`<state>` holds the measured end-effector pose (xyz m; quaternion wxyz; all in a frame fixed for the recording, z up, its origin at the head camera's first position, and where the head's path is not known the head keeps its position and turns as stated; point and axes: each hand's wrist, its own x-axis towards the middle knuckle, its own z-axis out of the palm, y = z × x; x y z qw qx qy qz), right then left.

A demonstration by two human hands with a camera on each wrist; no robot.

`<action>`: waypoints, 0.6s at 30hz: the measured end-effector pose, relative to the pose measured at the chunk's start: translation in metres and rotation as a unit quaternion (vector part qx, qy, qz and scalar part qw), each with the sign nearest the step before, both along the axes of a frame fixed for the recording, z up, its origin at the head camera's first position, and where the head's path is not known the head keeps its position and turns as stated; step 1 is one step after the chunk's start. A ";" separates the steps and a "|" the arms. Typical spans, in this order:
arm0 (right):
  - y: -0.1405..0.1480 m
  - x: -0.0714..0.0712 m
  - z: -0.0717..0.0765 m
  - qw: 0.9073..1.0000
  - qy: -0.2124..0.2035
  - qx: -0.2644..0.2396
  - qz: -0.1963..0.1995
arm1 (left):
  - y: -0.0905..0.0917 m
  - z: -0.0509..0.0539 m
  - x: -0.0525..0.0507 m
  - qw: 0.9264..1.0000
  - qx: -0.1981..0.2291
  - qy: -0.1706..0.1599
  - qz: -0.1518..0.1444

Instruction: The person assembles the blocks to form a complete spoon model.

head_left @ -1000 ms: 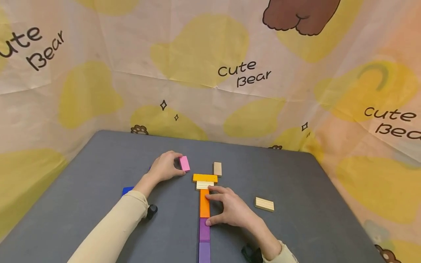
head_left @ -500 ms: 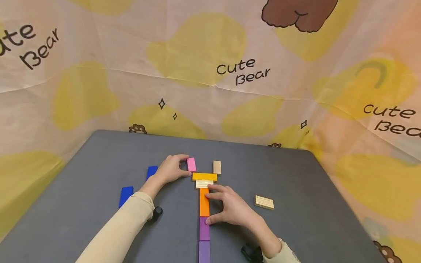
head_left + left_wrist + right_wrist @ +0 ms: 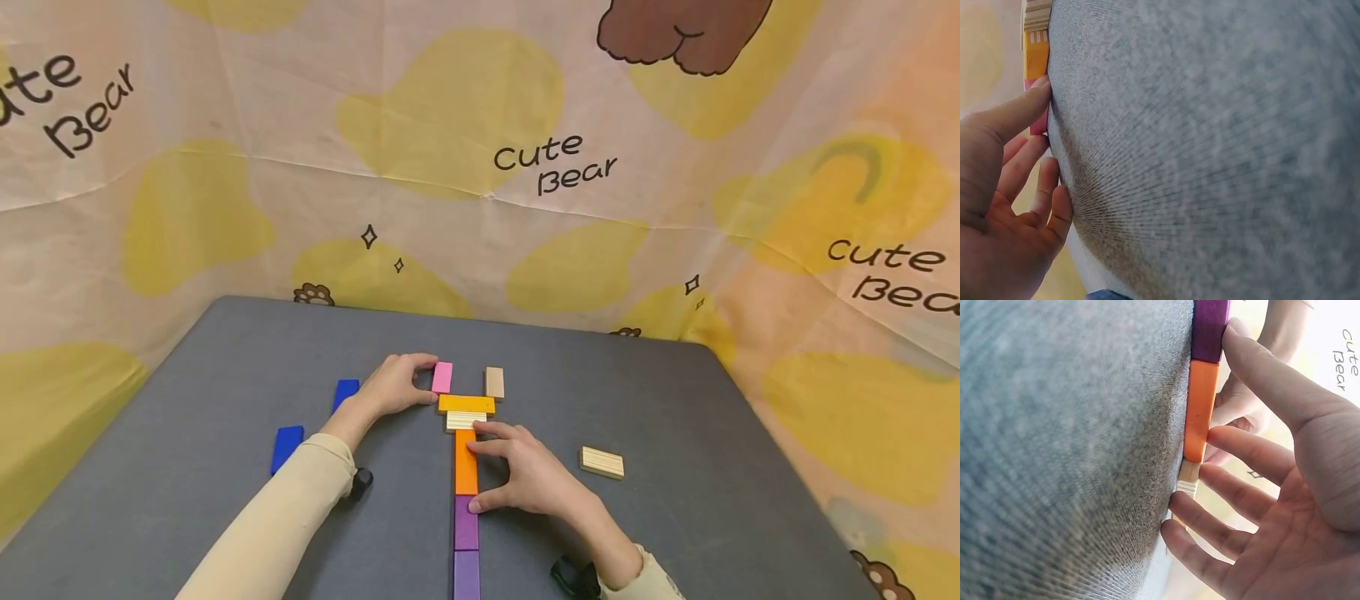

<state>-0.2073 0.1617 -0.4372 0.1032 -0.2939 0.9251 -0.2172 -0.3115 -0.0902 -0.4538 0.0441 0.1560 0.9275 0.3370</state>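
The left hand (image 3: 390, 386) pinches a pink block (image 3: 442, 377) between thumb and fingers, at the left end of a yellow-orange crosswise block (image 3: 467, 405). Below that lies a ridged pale block (image 3: 466, 420), then an orange block (image 3: 466, 462) and two purple blocks (image 3: 466, 523) in a line. The right hand (image 3: 536, 475) has its fingers spread along this line's right side, the thumb touching a purple block and fingertips at the orange and pale ones. A plain wooden block (image 3: 494, 382) sits at the crosswise block's right end. In the left wrist view the thumb (image 3: 1038, 87) covers part of the pink block.
Two blue blocks (image 3: 287, 450) lie left of the line, one partly behind the left hand. A ridged pale block (image 3: 602, 462) lies to the right on the grey table (image 3: 675, 533). Patterned cloth (image 3: 450, 167) hangs behind the table.
The left hand has moved right with the pink block, bringing it beside the crosswise block's left end and turning it slightly. The right hand has stayed in place. Both blue blocks show more.
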 end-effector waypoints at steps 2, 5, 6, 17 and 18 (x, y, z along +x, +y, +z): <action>0.000 0.000 0.000 1.000 -0.002 0.000 0.000 | 0.001 0.000 0.000 1.000 0.000 -0.002 -0.011; 0.000 0.000 -0.001 1.000 -0.003 0.001 0.001 | 0.002 0.000 -0.001 1.000 -0.003 -0.006 -0.025; -0.001 0.000 -0.001 1.000 -0.004 0.001 0.001 | 0.003 0.000 -0.001 1.000 -0.004 -0.007 -0.029; 0.002 -0.002 -0.001 1.000 0.001 0.006 0.005 | 0.005 -0.001 -0.003 0.999 -0.002 -0.025 -0.024; 0.002 -0.003 -0.001 1.000 0.003 0.005 0.006 | 0.005 -0.001 -0.004 0.999 -0.001 -0.026 -0.022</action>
